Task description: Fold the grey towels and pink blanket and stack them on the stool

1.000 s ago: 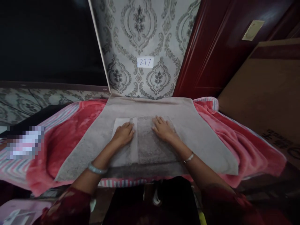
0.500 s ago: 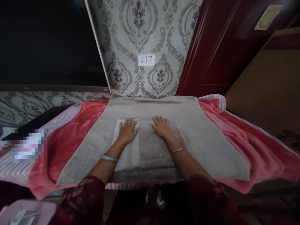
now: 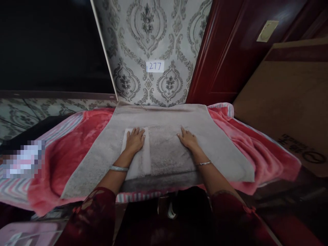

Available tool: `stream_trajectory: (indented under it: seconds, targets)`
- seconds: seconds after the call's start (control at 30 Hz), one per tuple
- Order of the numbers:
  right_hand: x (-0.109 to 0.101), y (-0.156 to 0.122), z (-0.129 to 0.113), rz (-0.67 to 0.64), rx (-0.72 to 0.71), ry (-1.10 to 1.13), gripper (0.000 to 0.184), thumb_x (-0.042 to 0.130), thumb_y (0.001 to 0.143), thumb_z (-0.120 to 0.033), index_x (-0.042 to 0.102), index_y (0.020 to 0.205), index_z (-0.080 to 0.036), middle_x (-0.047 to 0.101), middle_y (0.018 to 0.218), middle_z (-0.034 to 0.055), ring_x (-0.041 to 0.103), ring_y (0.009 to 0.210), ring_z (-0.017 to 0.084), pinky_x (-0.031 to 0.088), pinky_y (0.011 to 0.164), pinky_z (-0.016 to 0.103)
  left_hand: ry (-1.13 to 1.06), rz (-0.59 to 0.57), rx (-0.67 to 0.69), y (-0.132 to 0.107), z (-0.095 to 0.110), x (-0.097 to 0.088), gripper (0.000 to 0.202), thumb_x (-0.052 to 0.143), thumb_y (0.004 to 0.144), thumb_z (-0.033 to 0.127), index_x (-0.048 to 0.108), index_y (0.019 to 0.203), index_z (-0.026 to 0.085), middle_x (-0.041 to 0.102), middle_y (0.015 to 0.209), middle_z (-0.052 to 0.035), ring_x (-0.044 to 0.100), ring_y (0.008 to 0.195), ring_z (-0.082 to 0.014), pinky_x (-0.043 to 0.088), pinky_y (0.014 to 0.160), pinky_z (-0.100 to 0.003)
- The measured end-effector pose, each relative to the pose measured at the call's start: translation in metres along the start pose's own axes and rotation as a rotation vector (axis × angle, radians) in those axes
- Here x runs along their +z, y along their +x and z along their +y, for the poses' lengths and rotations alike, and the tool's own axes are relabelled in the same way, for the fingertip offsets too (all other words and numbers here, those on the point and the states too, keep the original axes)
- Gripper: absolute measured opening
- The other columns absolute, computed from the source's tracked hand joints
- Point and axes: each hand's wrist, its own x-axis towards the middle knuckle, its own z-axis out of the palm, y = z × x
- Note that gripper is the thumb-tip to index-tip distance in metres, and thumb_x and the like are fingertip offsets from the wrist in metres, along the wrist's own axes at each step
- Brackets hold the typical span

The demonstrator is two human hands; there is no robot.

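Observation:
A large grey towel (image 3: 225,150) lies spread over a red blanket (image 3: 69,150). On its middle rests a smaller folded grey towel (image 3: 164,153) with a pale band along its left side. My left hand (image 3: 134,140) lies flat on that pale band, fingers stretched out. My right hand (image 3: 188,139) lies flat near the folded towel's right edge, fingers together and extended. Both wrists wear bangles. Neither hand grips anything.
A patterned wall with a paper label "277" (image 3: 155,66) stands behind the surface. A dark red door (image 3: 230,51) is at the right, a brown cardboard box (image 3: 289,102) beside it, and a dark screen (image 3: 51,44) at the left.
My right hand has slid to the right across the folded towel, away from my left hand. The left hand has stayed on the pale band.

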Motion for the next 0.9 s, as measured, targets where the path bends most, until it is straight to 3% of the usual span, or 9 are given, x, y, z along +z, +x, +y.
stream_trajectory:
  seconds: [0.13, 0.2, 0.3, 0.37, 0.5, 0.6, 0.7, 0.8, 0.9]
  targets:
    - [0.002, -0.013, 0.021, 0.006, -0.063, 0.109, 0.068, 0.039, 0.102, -0.039, 0.029, 0.164, -0.011, 0.048, 0.157, 0.0198, 0.047, 0.144, 0.031, 0.036, 0.118, 0.048, -0.095, 0.013, -0.111, -0.012, -0.015, -0.002, 0.054, 0.042, 0.101, 0.031, 0.052, 0.151, 0.017, 0.037, 0.165, -0.0187, 0.025, 0.155, -0.0409, 0.023, 0.12, -0.07]
    - [0.008, -0.021, 0.036, 0.012, -0.109, 0.196, 0.07, 0.044, 0.099, -0.038, 0.033, 0.162, -0.01, 0.048, 0.158, 0.0177, 0.048, 0.144, 0.03, 0.036, 0.119, 0.045, -0.246, 0.038, -0.16, -0.024, -0.029, -0.001, 0.054, 0.05, 0.095, 0.028, 0.057, 0.147, 0.015, 0.037, 0.164, -0.0189, 0.028, 0.154, -0.0401, 0.026, 0.122, -0.065]
    - [0.02, -0.038, 0.06, 0.057, -0.2, 0.343, 0.071, 0.05, 0.094, -0.04, 0.04, 0.16, -0.016, 0.05, 0.157, 0.0119, 0.05, 0.143, 0.03, 0.036, 0.121, 0.045, -0.637, 0.127, -0.213, -0.053, -0.049, 0.001, 0.056, 0.06, 0.085, 0.026, 0.063, 0.14, 0.016, 0.047, 0.159, -0.0146, 0.037, 0.151, -0.0333, 0.028, 0.126, -0.05]
    - [0.029, -0.051, 0.073, 0.109, -0.255, 0.432, 0.072, 0.052, 0.091, -0.044, 0.043, 0.158, -0.02, 0.051, 0.156, 0.0092, 0.05, 0.143, 0.03, 0.037, 0.121, 0.048, -0.962, 0.178, -0.277, -0.076, -0.056, -0.001, 0.057, 0.065, 0.082, 0.03, 0.064, 0.138, 0.019, 0.055, 0.154, -0.0119, 0.045, 0.147, -0.031, 0.032, 0.124, -0.047]
    - [0.042, -0.078, 0.09, 0.182, -0.28, 0.537, 0.074, 0.052, 0.09, -0.053, 0.046, 0.156, -0.021, 0.053, 0.154, 0.0102, 0.052, 0.141, 0.031, 0.039, 0.12, 0.051, -1.426, 0.184, -0.502, -0.108, -0.055, -0.016, 0.067, 0.078, 0.072, 0.032, 0.064, 0.136, 0.019, 0.069, 0.136, -0.0129, 0.064, 0.126, -0.0291, 0.049, 0.11, -0.04]
    - [0.047, -0.095, 0.095, 0.229, -0.267, 0.586, 0.073, 0.051, 0.09, -0.058, 0.049, 0.154, -0.022, 0.054, 0.153, 0.0107, 0.052, 0.141, 0.031, 0.039, 0.12, 0.051, -1.551, 0.069, -0.647, -0.116, -0.05, -0.03, 0.066, 0.085, 0.064, 0.025, 0.068, 0.127, 0.015, 0.078, 0.115, -0.0136, 0.074, 0.103, -0.0269, 0.06, 0.087, -0.033]
    - [0.048, -0.112, 0.096, 0.282, -0.255, 0.628, 0.071, 0.051, 0.089, -0.062, 0.055, 0.149, -0.023, 0.058, 0.15, 0.0114, 0.056, 0.137, 0.031, 0.042, 0.117, 0.051, -1.601, -0.084, -0.665, -0.118, -0.044, -0.038, 0.05, 0.087, 0.06, 0.024, 0.074, 0.108, 0.012, 0.08, 0.098, -0.0145, 0.076, 0.087, -0.027, 0.06, 0.068, -0.029]
    - [0.043, -0.134, 0.092, 0.398, -0.18, 0.674, 0.064, 0.052, 0.089, -0.063, 0.065, 0.136, -0.022, 0.066, 0.139, 0.0131, 0.062, 0.128, 0.031, 0.047, 0.111, 0.05, -1.611, -0.138, -0.632, -0.119, -0.038, -0.043, 0.044, 0.089, 0.057, 0.025, 0.075, 0.098, 0.014, 0.08, 0.089, -0.0121, 0.074, 0.074, -0.0242, 0.059, 0.061, -0.028]
    - [0.033, -0.16, 0.081, 0.522, -0.101, 0.748, 0.048, 0.052, 0.09, -0.062, 0.075, 0.107, -0.022, 0.076, 0.112, 0.012, 0.068, 0.108, 0.03, 0.053, 0.099, 0.048, -1.607, -0.129, -0.629, -0.117, -0.034, -0.045, 0.043, 0.088, 0.056, 0.024, 0.075, 0.096, 0.015, 0.079, 0.087, -0.0098, 0.072, 0.07, -0.0218, 0.057, 0.059, -0.025]
